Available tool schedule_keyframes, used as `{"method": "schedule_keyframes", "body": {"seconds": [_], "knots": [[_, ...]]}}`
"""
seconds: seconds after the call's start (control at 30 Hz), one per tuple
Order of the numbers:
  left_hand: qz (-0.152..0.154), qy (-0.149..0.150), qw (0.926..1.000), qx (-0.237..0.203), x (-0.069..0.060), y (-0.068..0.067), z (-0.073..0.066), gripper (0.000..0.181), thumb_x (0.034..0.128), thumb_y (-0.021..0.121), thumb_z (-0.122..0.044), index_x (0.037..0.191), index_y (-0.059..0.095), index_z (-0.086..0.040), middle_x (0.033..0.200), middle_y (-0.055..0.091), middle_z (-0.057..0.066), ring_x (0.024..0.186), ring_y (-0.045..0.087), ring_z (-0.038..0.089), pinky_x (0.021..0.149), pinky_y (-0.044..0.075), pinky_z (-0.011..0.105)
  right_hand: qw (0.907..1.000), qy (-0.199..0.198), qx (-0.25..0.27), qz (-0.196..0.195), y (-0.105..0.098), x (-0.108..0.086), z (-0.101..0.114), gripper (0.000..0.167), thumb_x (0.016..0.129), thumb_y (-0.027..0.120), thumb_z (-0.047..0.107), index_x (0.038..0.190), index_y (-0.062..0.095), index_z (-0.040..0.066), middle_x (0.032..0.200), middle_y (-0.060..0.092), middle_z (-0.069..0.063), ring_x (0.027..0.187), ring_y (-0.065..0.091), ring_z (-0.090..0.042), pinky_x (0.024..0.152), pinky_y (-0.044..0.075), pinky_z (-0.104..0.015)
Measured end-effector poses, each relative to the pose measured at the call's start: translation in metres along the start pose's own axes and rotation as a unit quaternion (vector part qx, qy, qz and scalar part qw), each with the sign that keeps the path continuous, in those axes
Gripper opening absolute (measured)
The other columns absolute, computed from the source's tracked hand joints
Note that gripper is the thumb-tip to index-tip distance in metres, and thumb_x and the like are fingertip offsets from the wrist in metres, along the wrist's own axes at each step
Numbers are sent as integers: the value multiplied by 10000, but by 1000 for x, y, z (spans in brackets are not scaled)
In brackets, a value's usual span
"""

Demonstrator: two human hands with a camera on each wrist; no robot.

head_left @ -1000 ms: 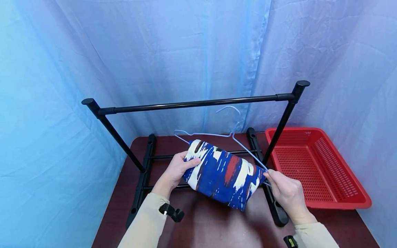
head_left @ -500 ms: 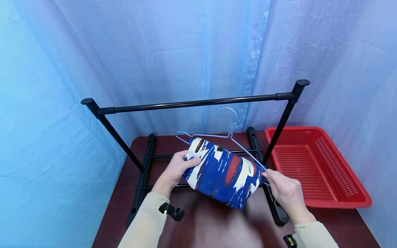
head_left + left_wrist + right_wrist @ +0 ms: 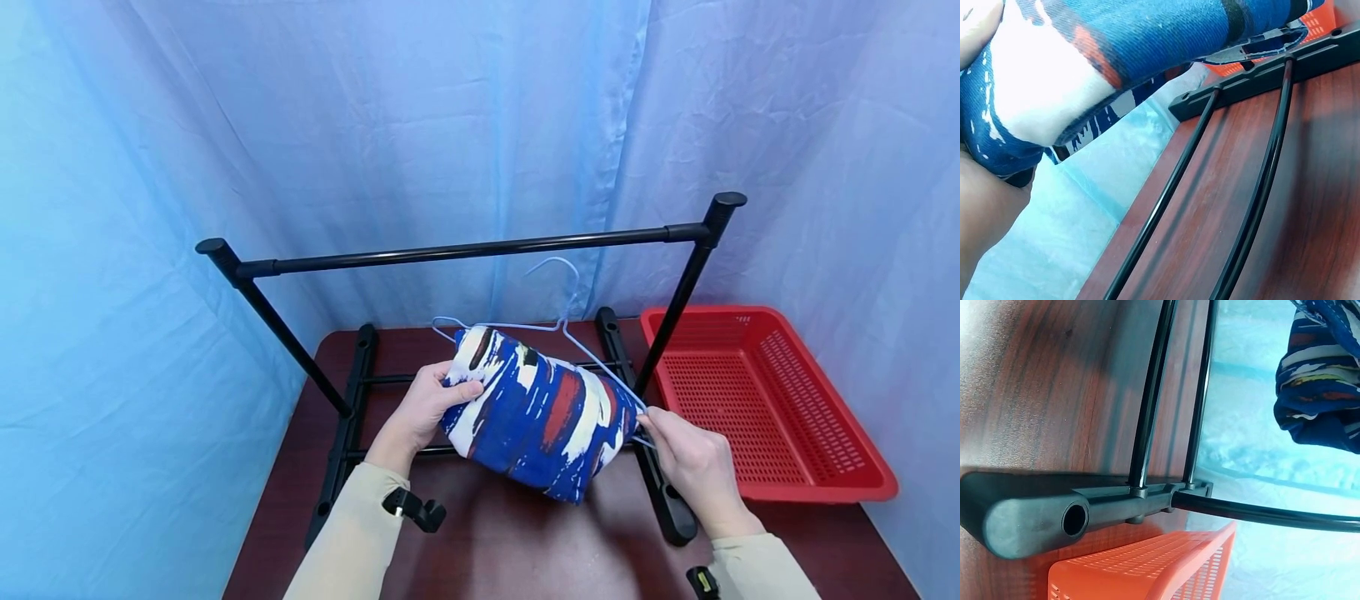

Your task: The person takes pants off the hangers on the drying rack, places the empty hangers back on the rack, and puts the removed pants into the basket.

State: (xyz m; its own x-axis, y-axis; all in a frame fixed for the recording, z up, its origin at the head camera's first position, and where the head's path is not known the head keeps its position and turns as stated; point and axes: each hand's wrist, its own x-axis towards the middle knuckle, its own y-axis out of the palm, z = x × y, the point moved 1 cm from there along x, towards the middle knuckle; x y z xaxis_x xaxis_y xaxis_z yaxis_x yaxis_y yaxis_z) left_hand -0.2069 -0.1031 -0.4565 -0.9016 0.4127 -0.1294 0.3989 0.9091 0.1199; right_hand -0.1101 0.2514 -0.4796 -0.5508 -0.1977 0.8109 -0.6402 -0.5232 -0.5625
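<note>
While our left hand grips the blue, white and red patterned cloth above the red-brown wood-grain table, our right hand pinches the thin pale-blue hanger near its right end; we'd best ease cloth along evenly.

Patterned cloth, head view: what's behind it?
Past the edges of the patterned cloth, the pale hanger and two black base bars partly show. The cloth hides the bars' middles and whether the hanger runs behind or through it.

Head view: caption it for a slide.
Left hand gripping patterned blue cloth, right hand holding a pale hanger; black rack and red basket on the table.
</note>
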Motion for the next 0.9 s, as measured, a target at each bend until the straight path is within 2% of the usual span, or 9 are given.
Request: {"method": "schedule_keyframes", "body": {"seconds": [0.37,0.5,0.73,0.9], "knots": [[189,78,9998,-56,-2,-1,-1,571,857,835,-391,1265,670,-27,1125,754,134,936,757,287,842,613,452,10000,36,-58,-34,2,0,0,469,1090,430,428,800,589,95,606,479,68,501,244,46,394,192,-159],[278,126,9995,9,-2,-1,-1,578,855,837,-388,1272,666,-25,1145,749,142,962,755,298,854,609,460,10000,43,-32,-26,4,-2,-2,453,1089,445,415,810,596,92,610,477,69,503,239,45,394,188,-157],[432,183,9989,63,-3,0,-4,567,860,831,-379,1283,669,-39,1173,741,144,987,750,316,863,604,476,9984,221,-108,509,1,-6,-2,431,1093,422,432,832,568,121,600,417,92,470,257,18,410,200,-128],[402,198,9990,12,-4,-1,-6,543,872,822,-364,1288,670,-50,1180,740,141,991,748,318,863,605,472,9985,159,-163,505,-1,-5,-3,393,1091,460,391,852,589,108,601,447,80,464,277,5,407,207,-143]]}}
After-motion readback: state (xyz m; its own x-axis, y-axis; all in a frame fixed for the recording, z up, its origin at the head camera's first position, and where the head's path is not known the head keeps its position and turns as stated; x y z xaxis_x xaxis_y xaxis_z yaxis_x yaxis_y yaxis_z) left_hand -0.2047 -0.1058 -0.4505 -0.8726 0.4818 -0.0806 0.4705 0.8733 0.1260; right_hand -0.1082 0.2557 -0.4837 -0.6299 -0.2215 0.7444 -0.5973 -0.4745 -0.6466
